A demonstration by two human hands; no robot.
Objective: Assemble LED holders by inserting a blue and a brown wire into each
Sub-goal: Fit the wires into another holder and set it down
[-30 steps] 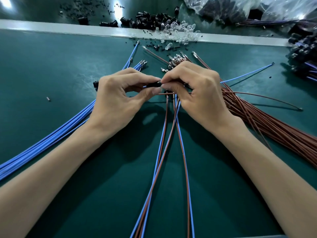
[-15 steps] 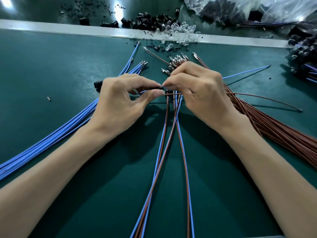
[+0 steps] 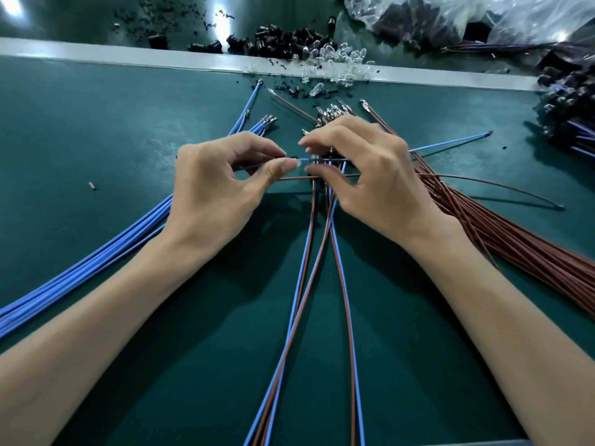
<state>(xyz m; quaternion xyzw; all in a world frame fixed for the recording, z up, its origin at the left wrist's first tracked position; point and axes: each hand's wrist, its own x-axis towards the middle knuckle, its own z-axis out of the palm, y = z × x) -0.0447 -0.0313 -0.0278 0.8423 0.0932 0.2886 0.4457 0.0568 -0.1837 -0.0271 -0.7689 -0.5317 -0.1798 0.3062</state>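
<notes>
My left hand (image 3: 219,188) pinches a small black LED holder (image 3: 290,158) between thumb and forefinger. A single blue wire (image 3: 450,143) runs out of that pinch to the right, and a single brown wire (image 3: 483,182) lies just below it. My right hand (image 3: 370,175) hovers over both wires with forefinger and thumb spread apart, the blue wire passing between them untouched. Its other fingers hide what lies beneath. Several blue-and-brown wire pairs (image 3: 306,284) run from under the hands toward me.
A loose blue wire bundle (image 3: 96,265) fans out at the left and a brown bundle (image 3: 515,246) at the right. Black holders (image 3: 280,40) and clear LEDs (image 3: 341,59) lie beyond the pale strip (image 3: 128,54). A plastic bag (image 3: 450,17) and dark wired parts (image 3: 570,117) sit far right.
My right forefinger and thumb have let go and spread apart, and the hand has drawn slightly right. The left hand keeps its pinch on the holder.
</notes>
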